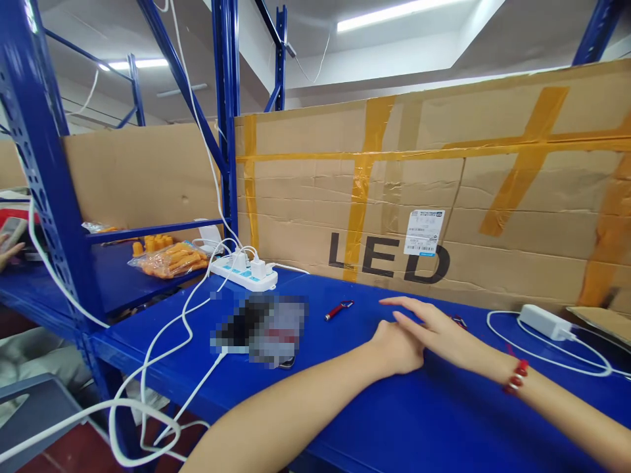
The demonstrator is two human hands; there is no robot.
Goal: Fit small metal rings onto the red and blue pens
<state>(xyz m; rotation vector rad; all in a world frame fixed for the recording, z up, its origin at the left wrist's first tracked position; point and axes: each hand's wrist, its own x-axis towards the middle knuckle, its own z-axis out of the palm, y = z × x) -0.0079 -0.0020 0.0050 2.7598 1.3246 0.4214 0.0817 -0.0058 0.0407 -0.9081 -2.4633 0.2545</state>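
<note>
My left hand is curled closed low over the blue tabletop. Its fingers face away from me, so anything inside them is hidden. Partly overlapping it, my right hand has its fingers stretched out and apart, pointing left; whether the two hands touch I cannot tell. A red bracelet circles the right wrist. To the left of the hands lies a small red stick-shaped item with a clip end. Behind the right hand, another small red and dark item shows only in part.
Phone-like items, pixelated, lie at left by a white power strip. White cables hang over the front edge. A taped cardboard sheet backs the table. A white adapter lies right. Beyond the blue post, another person's hand shows.
</note>
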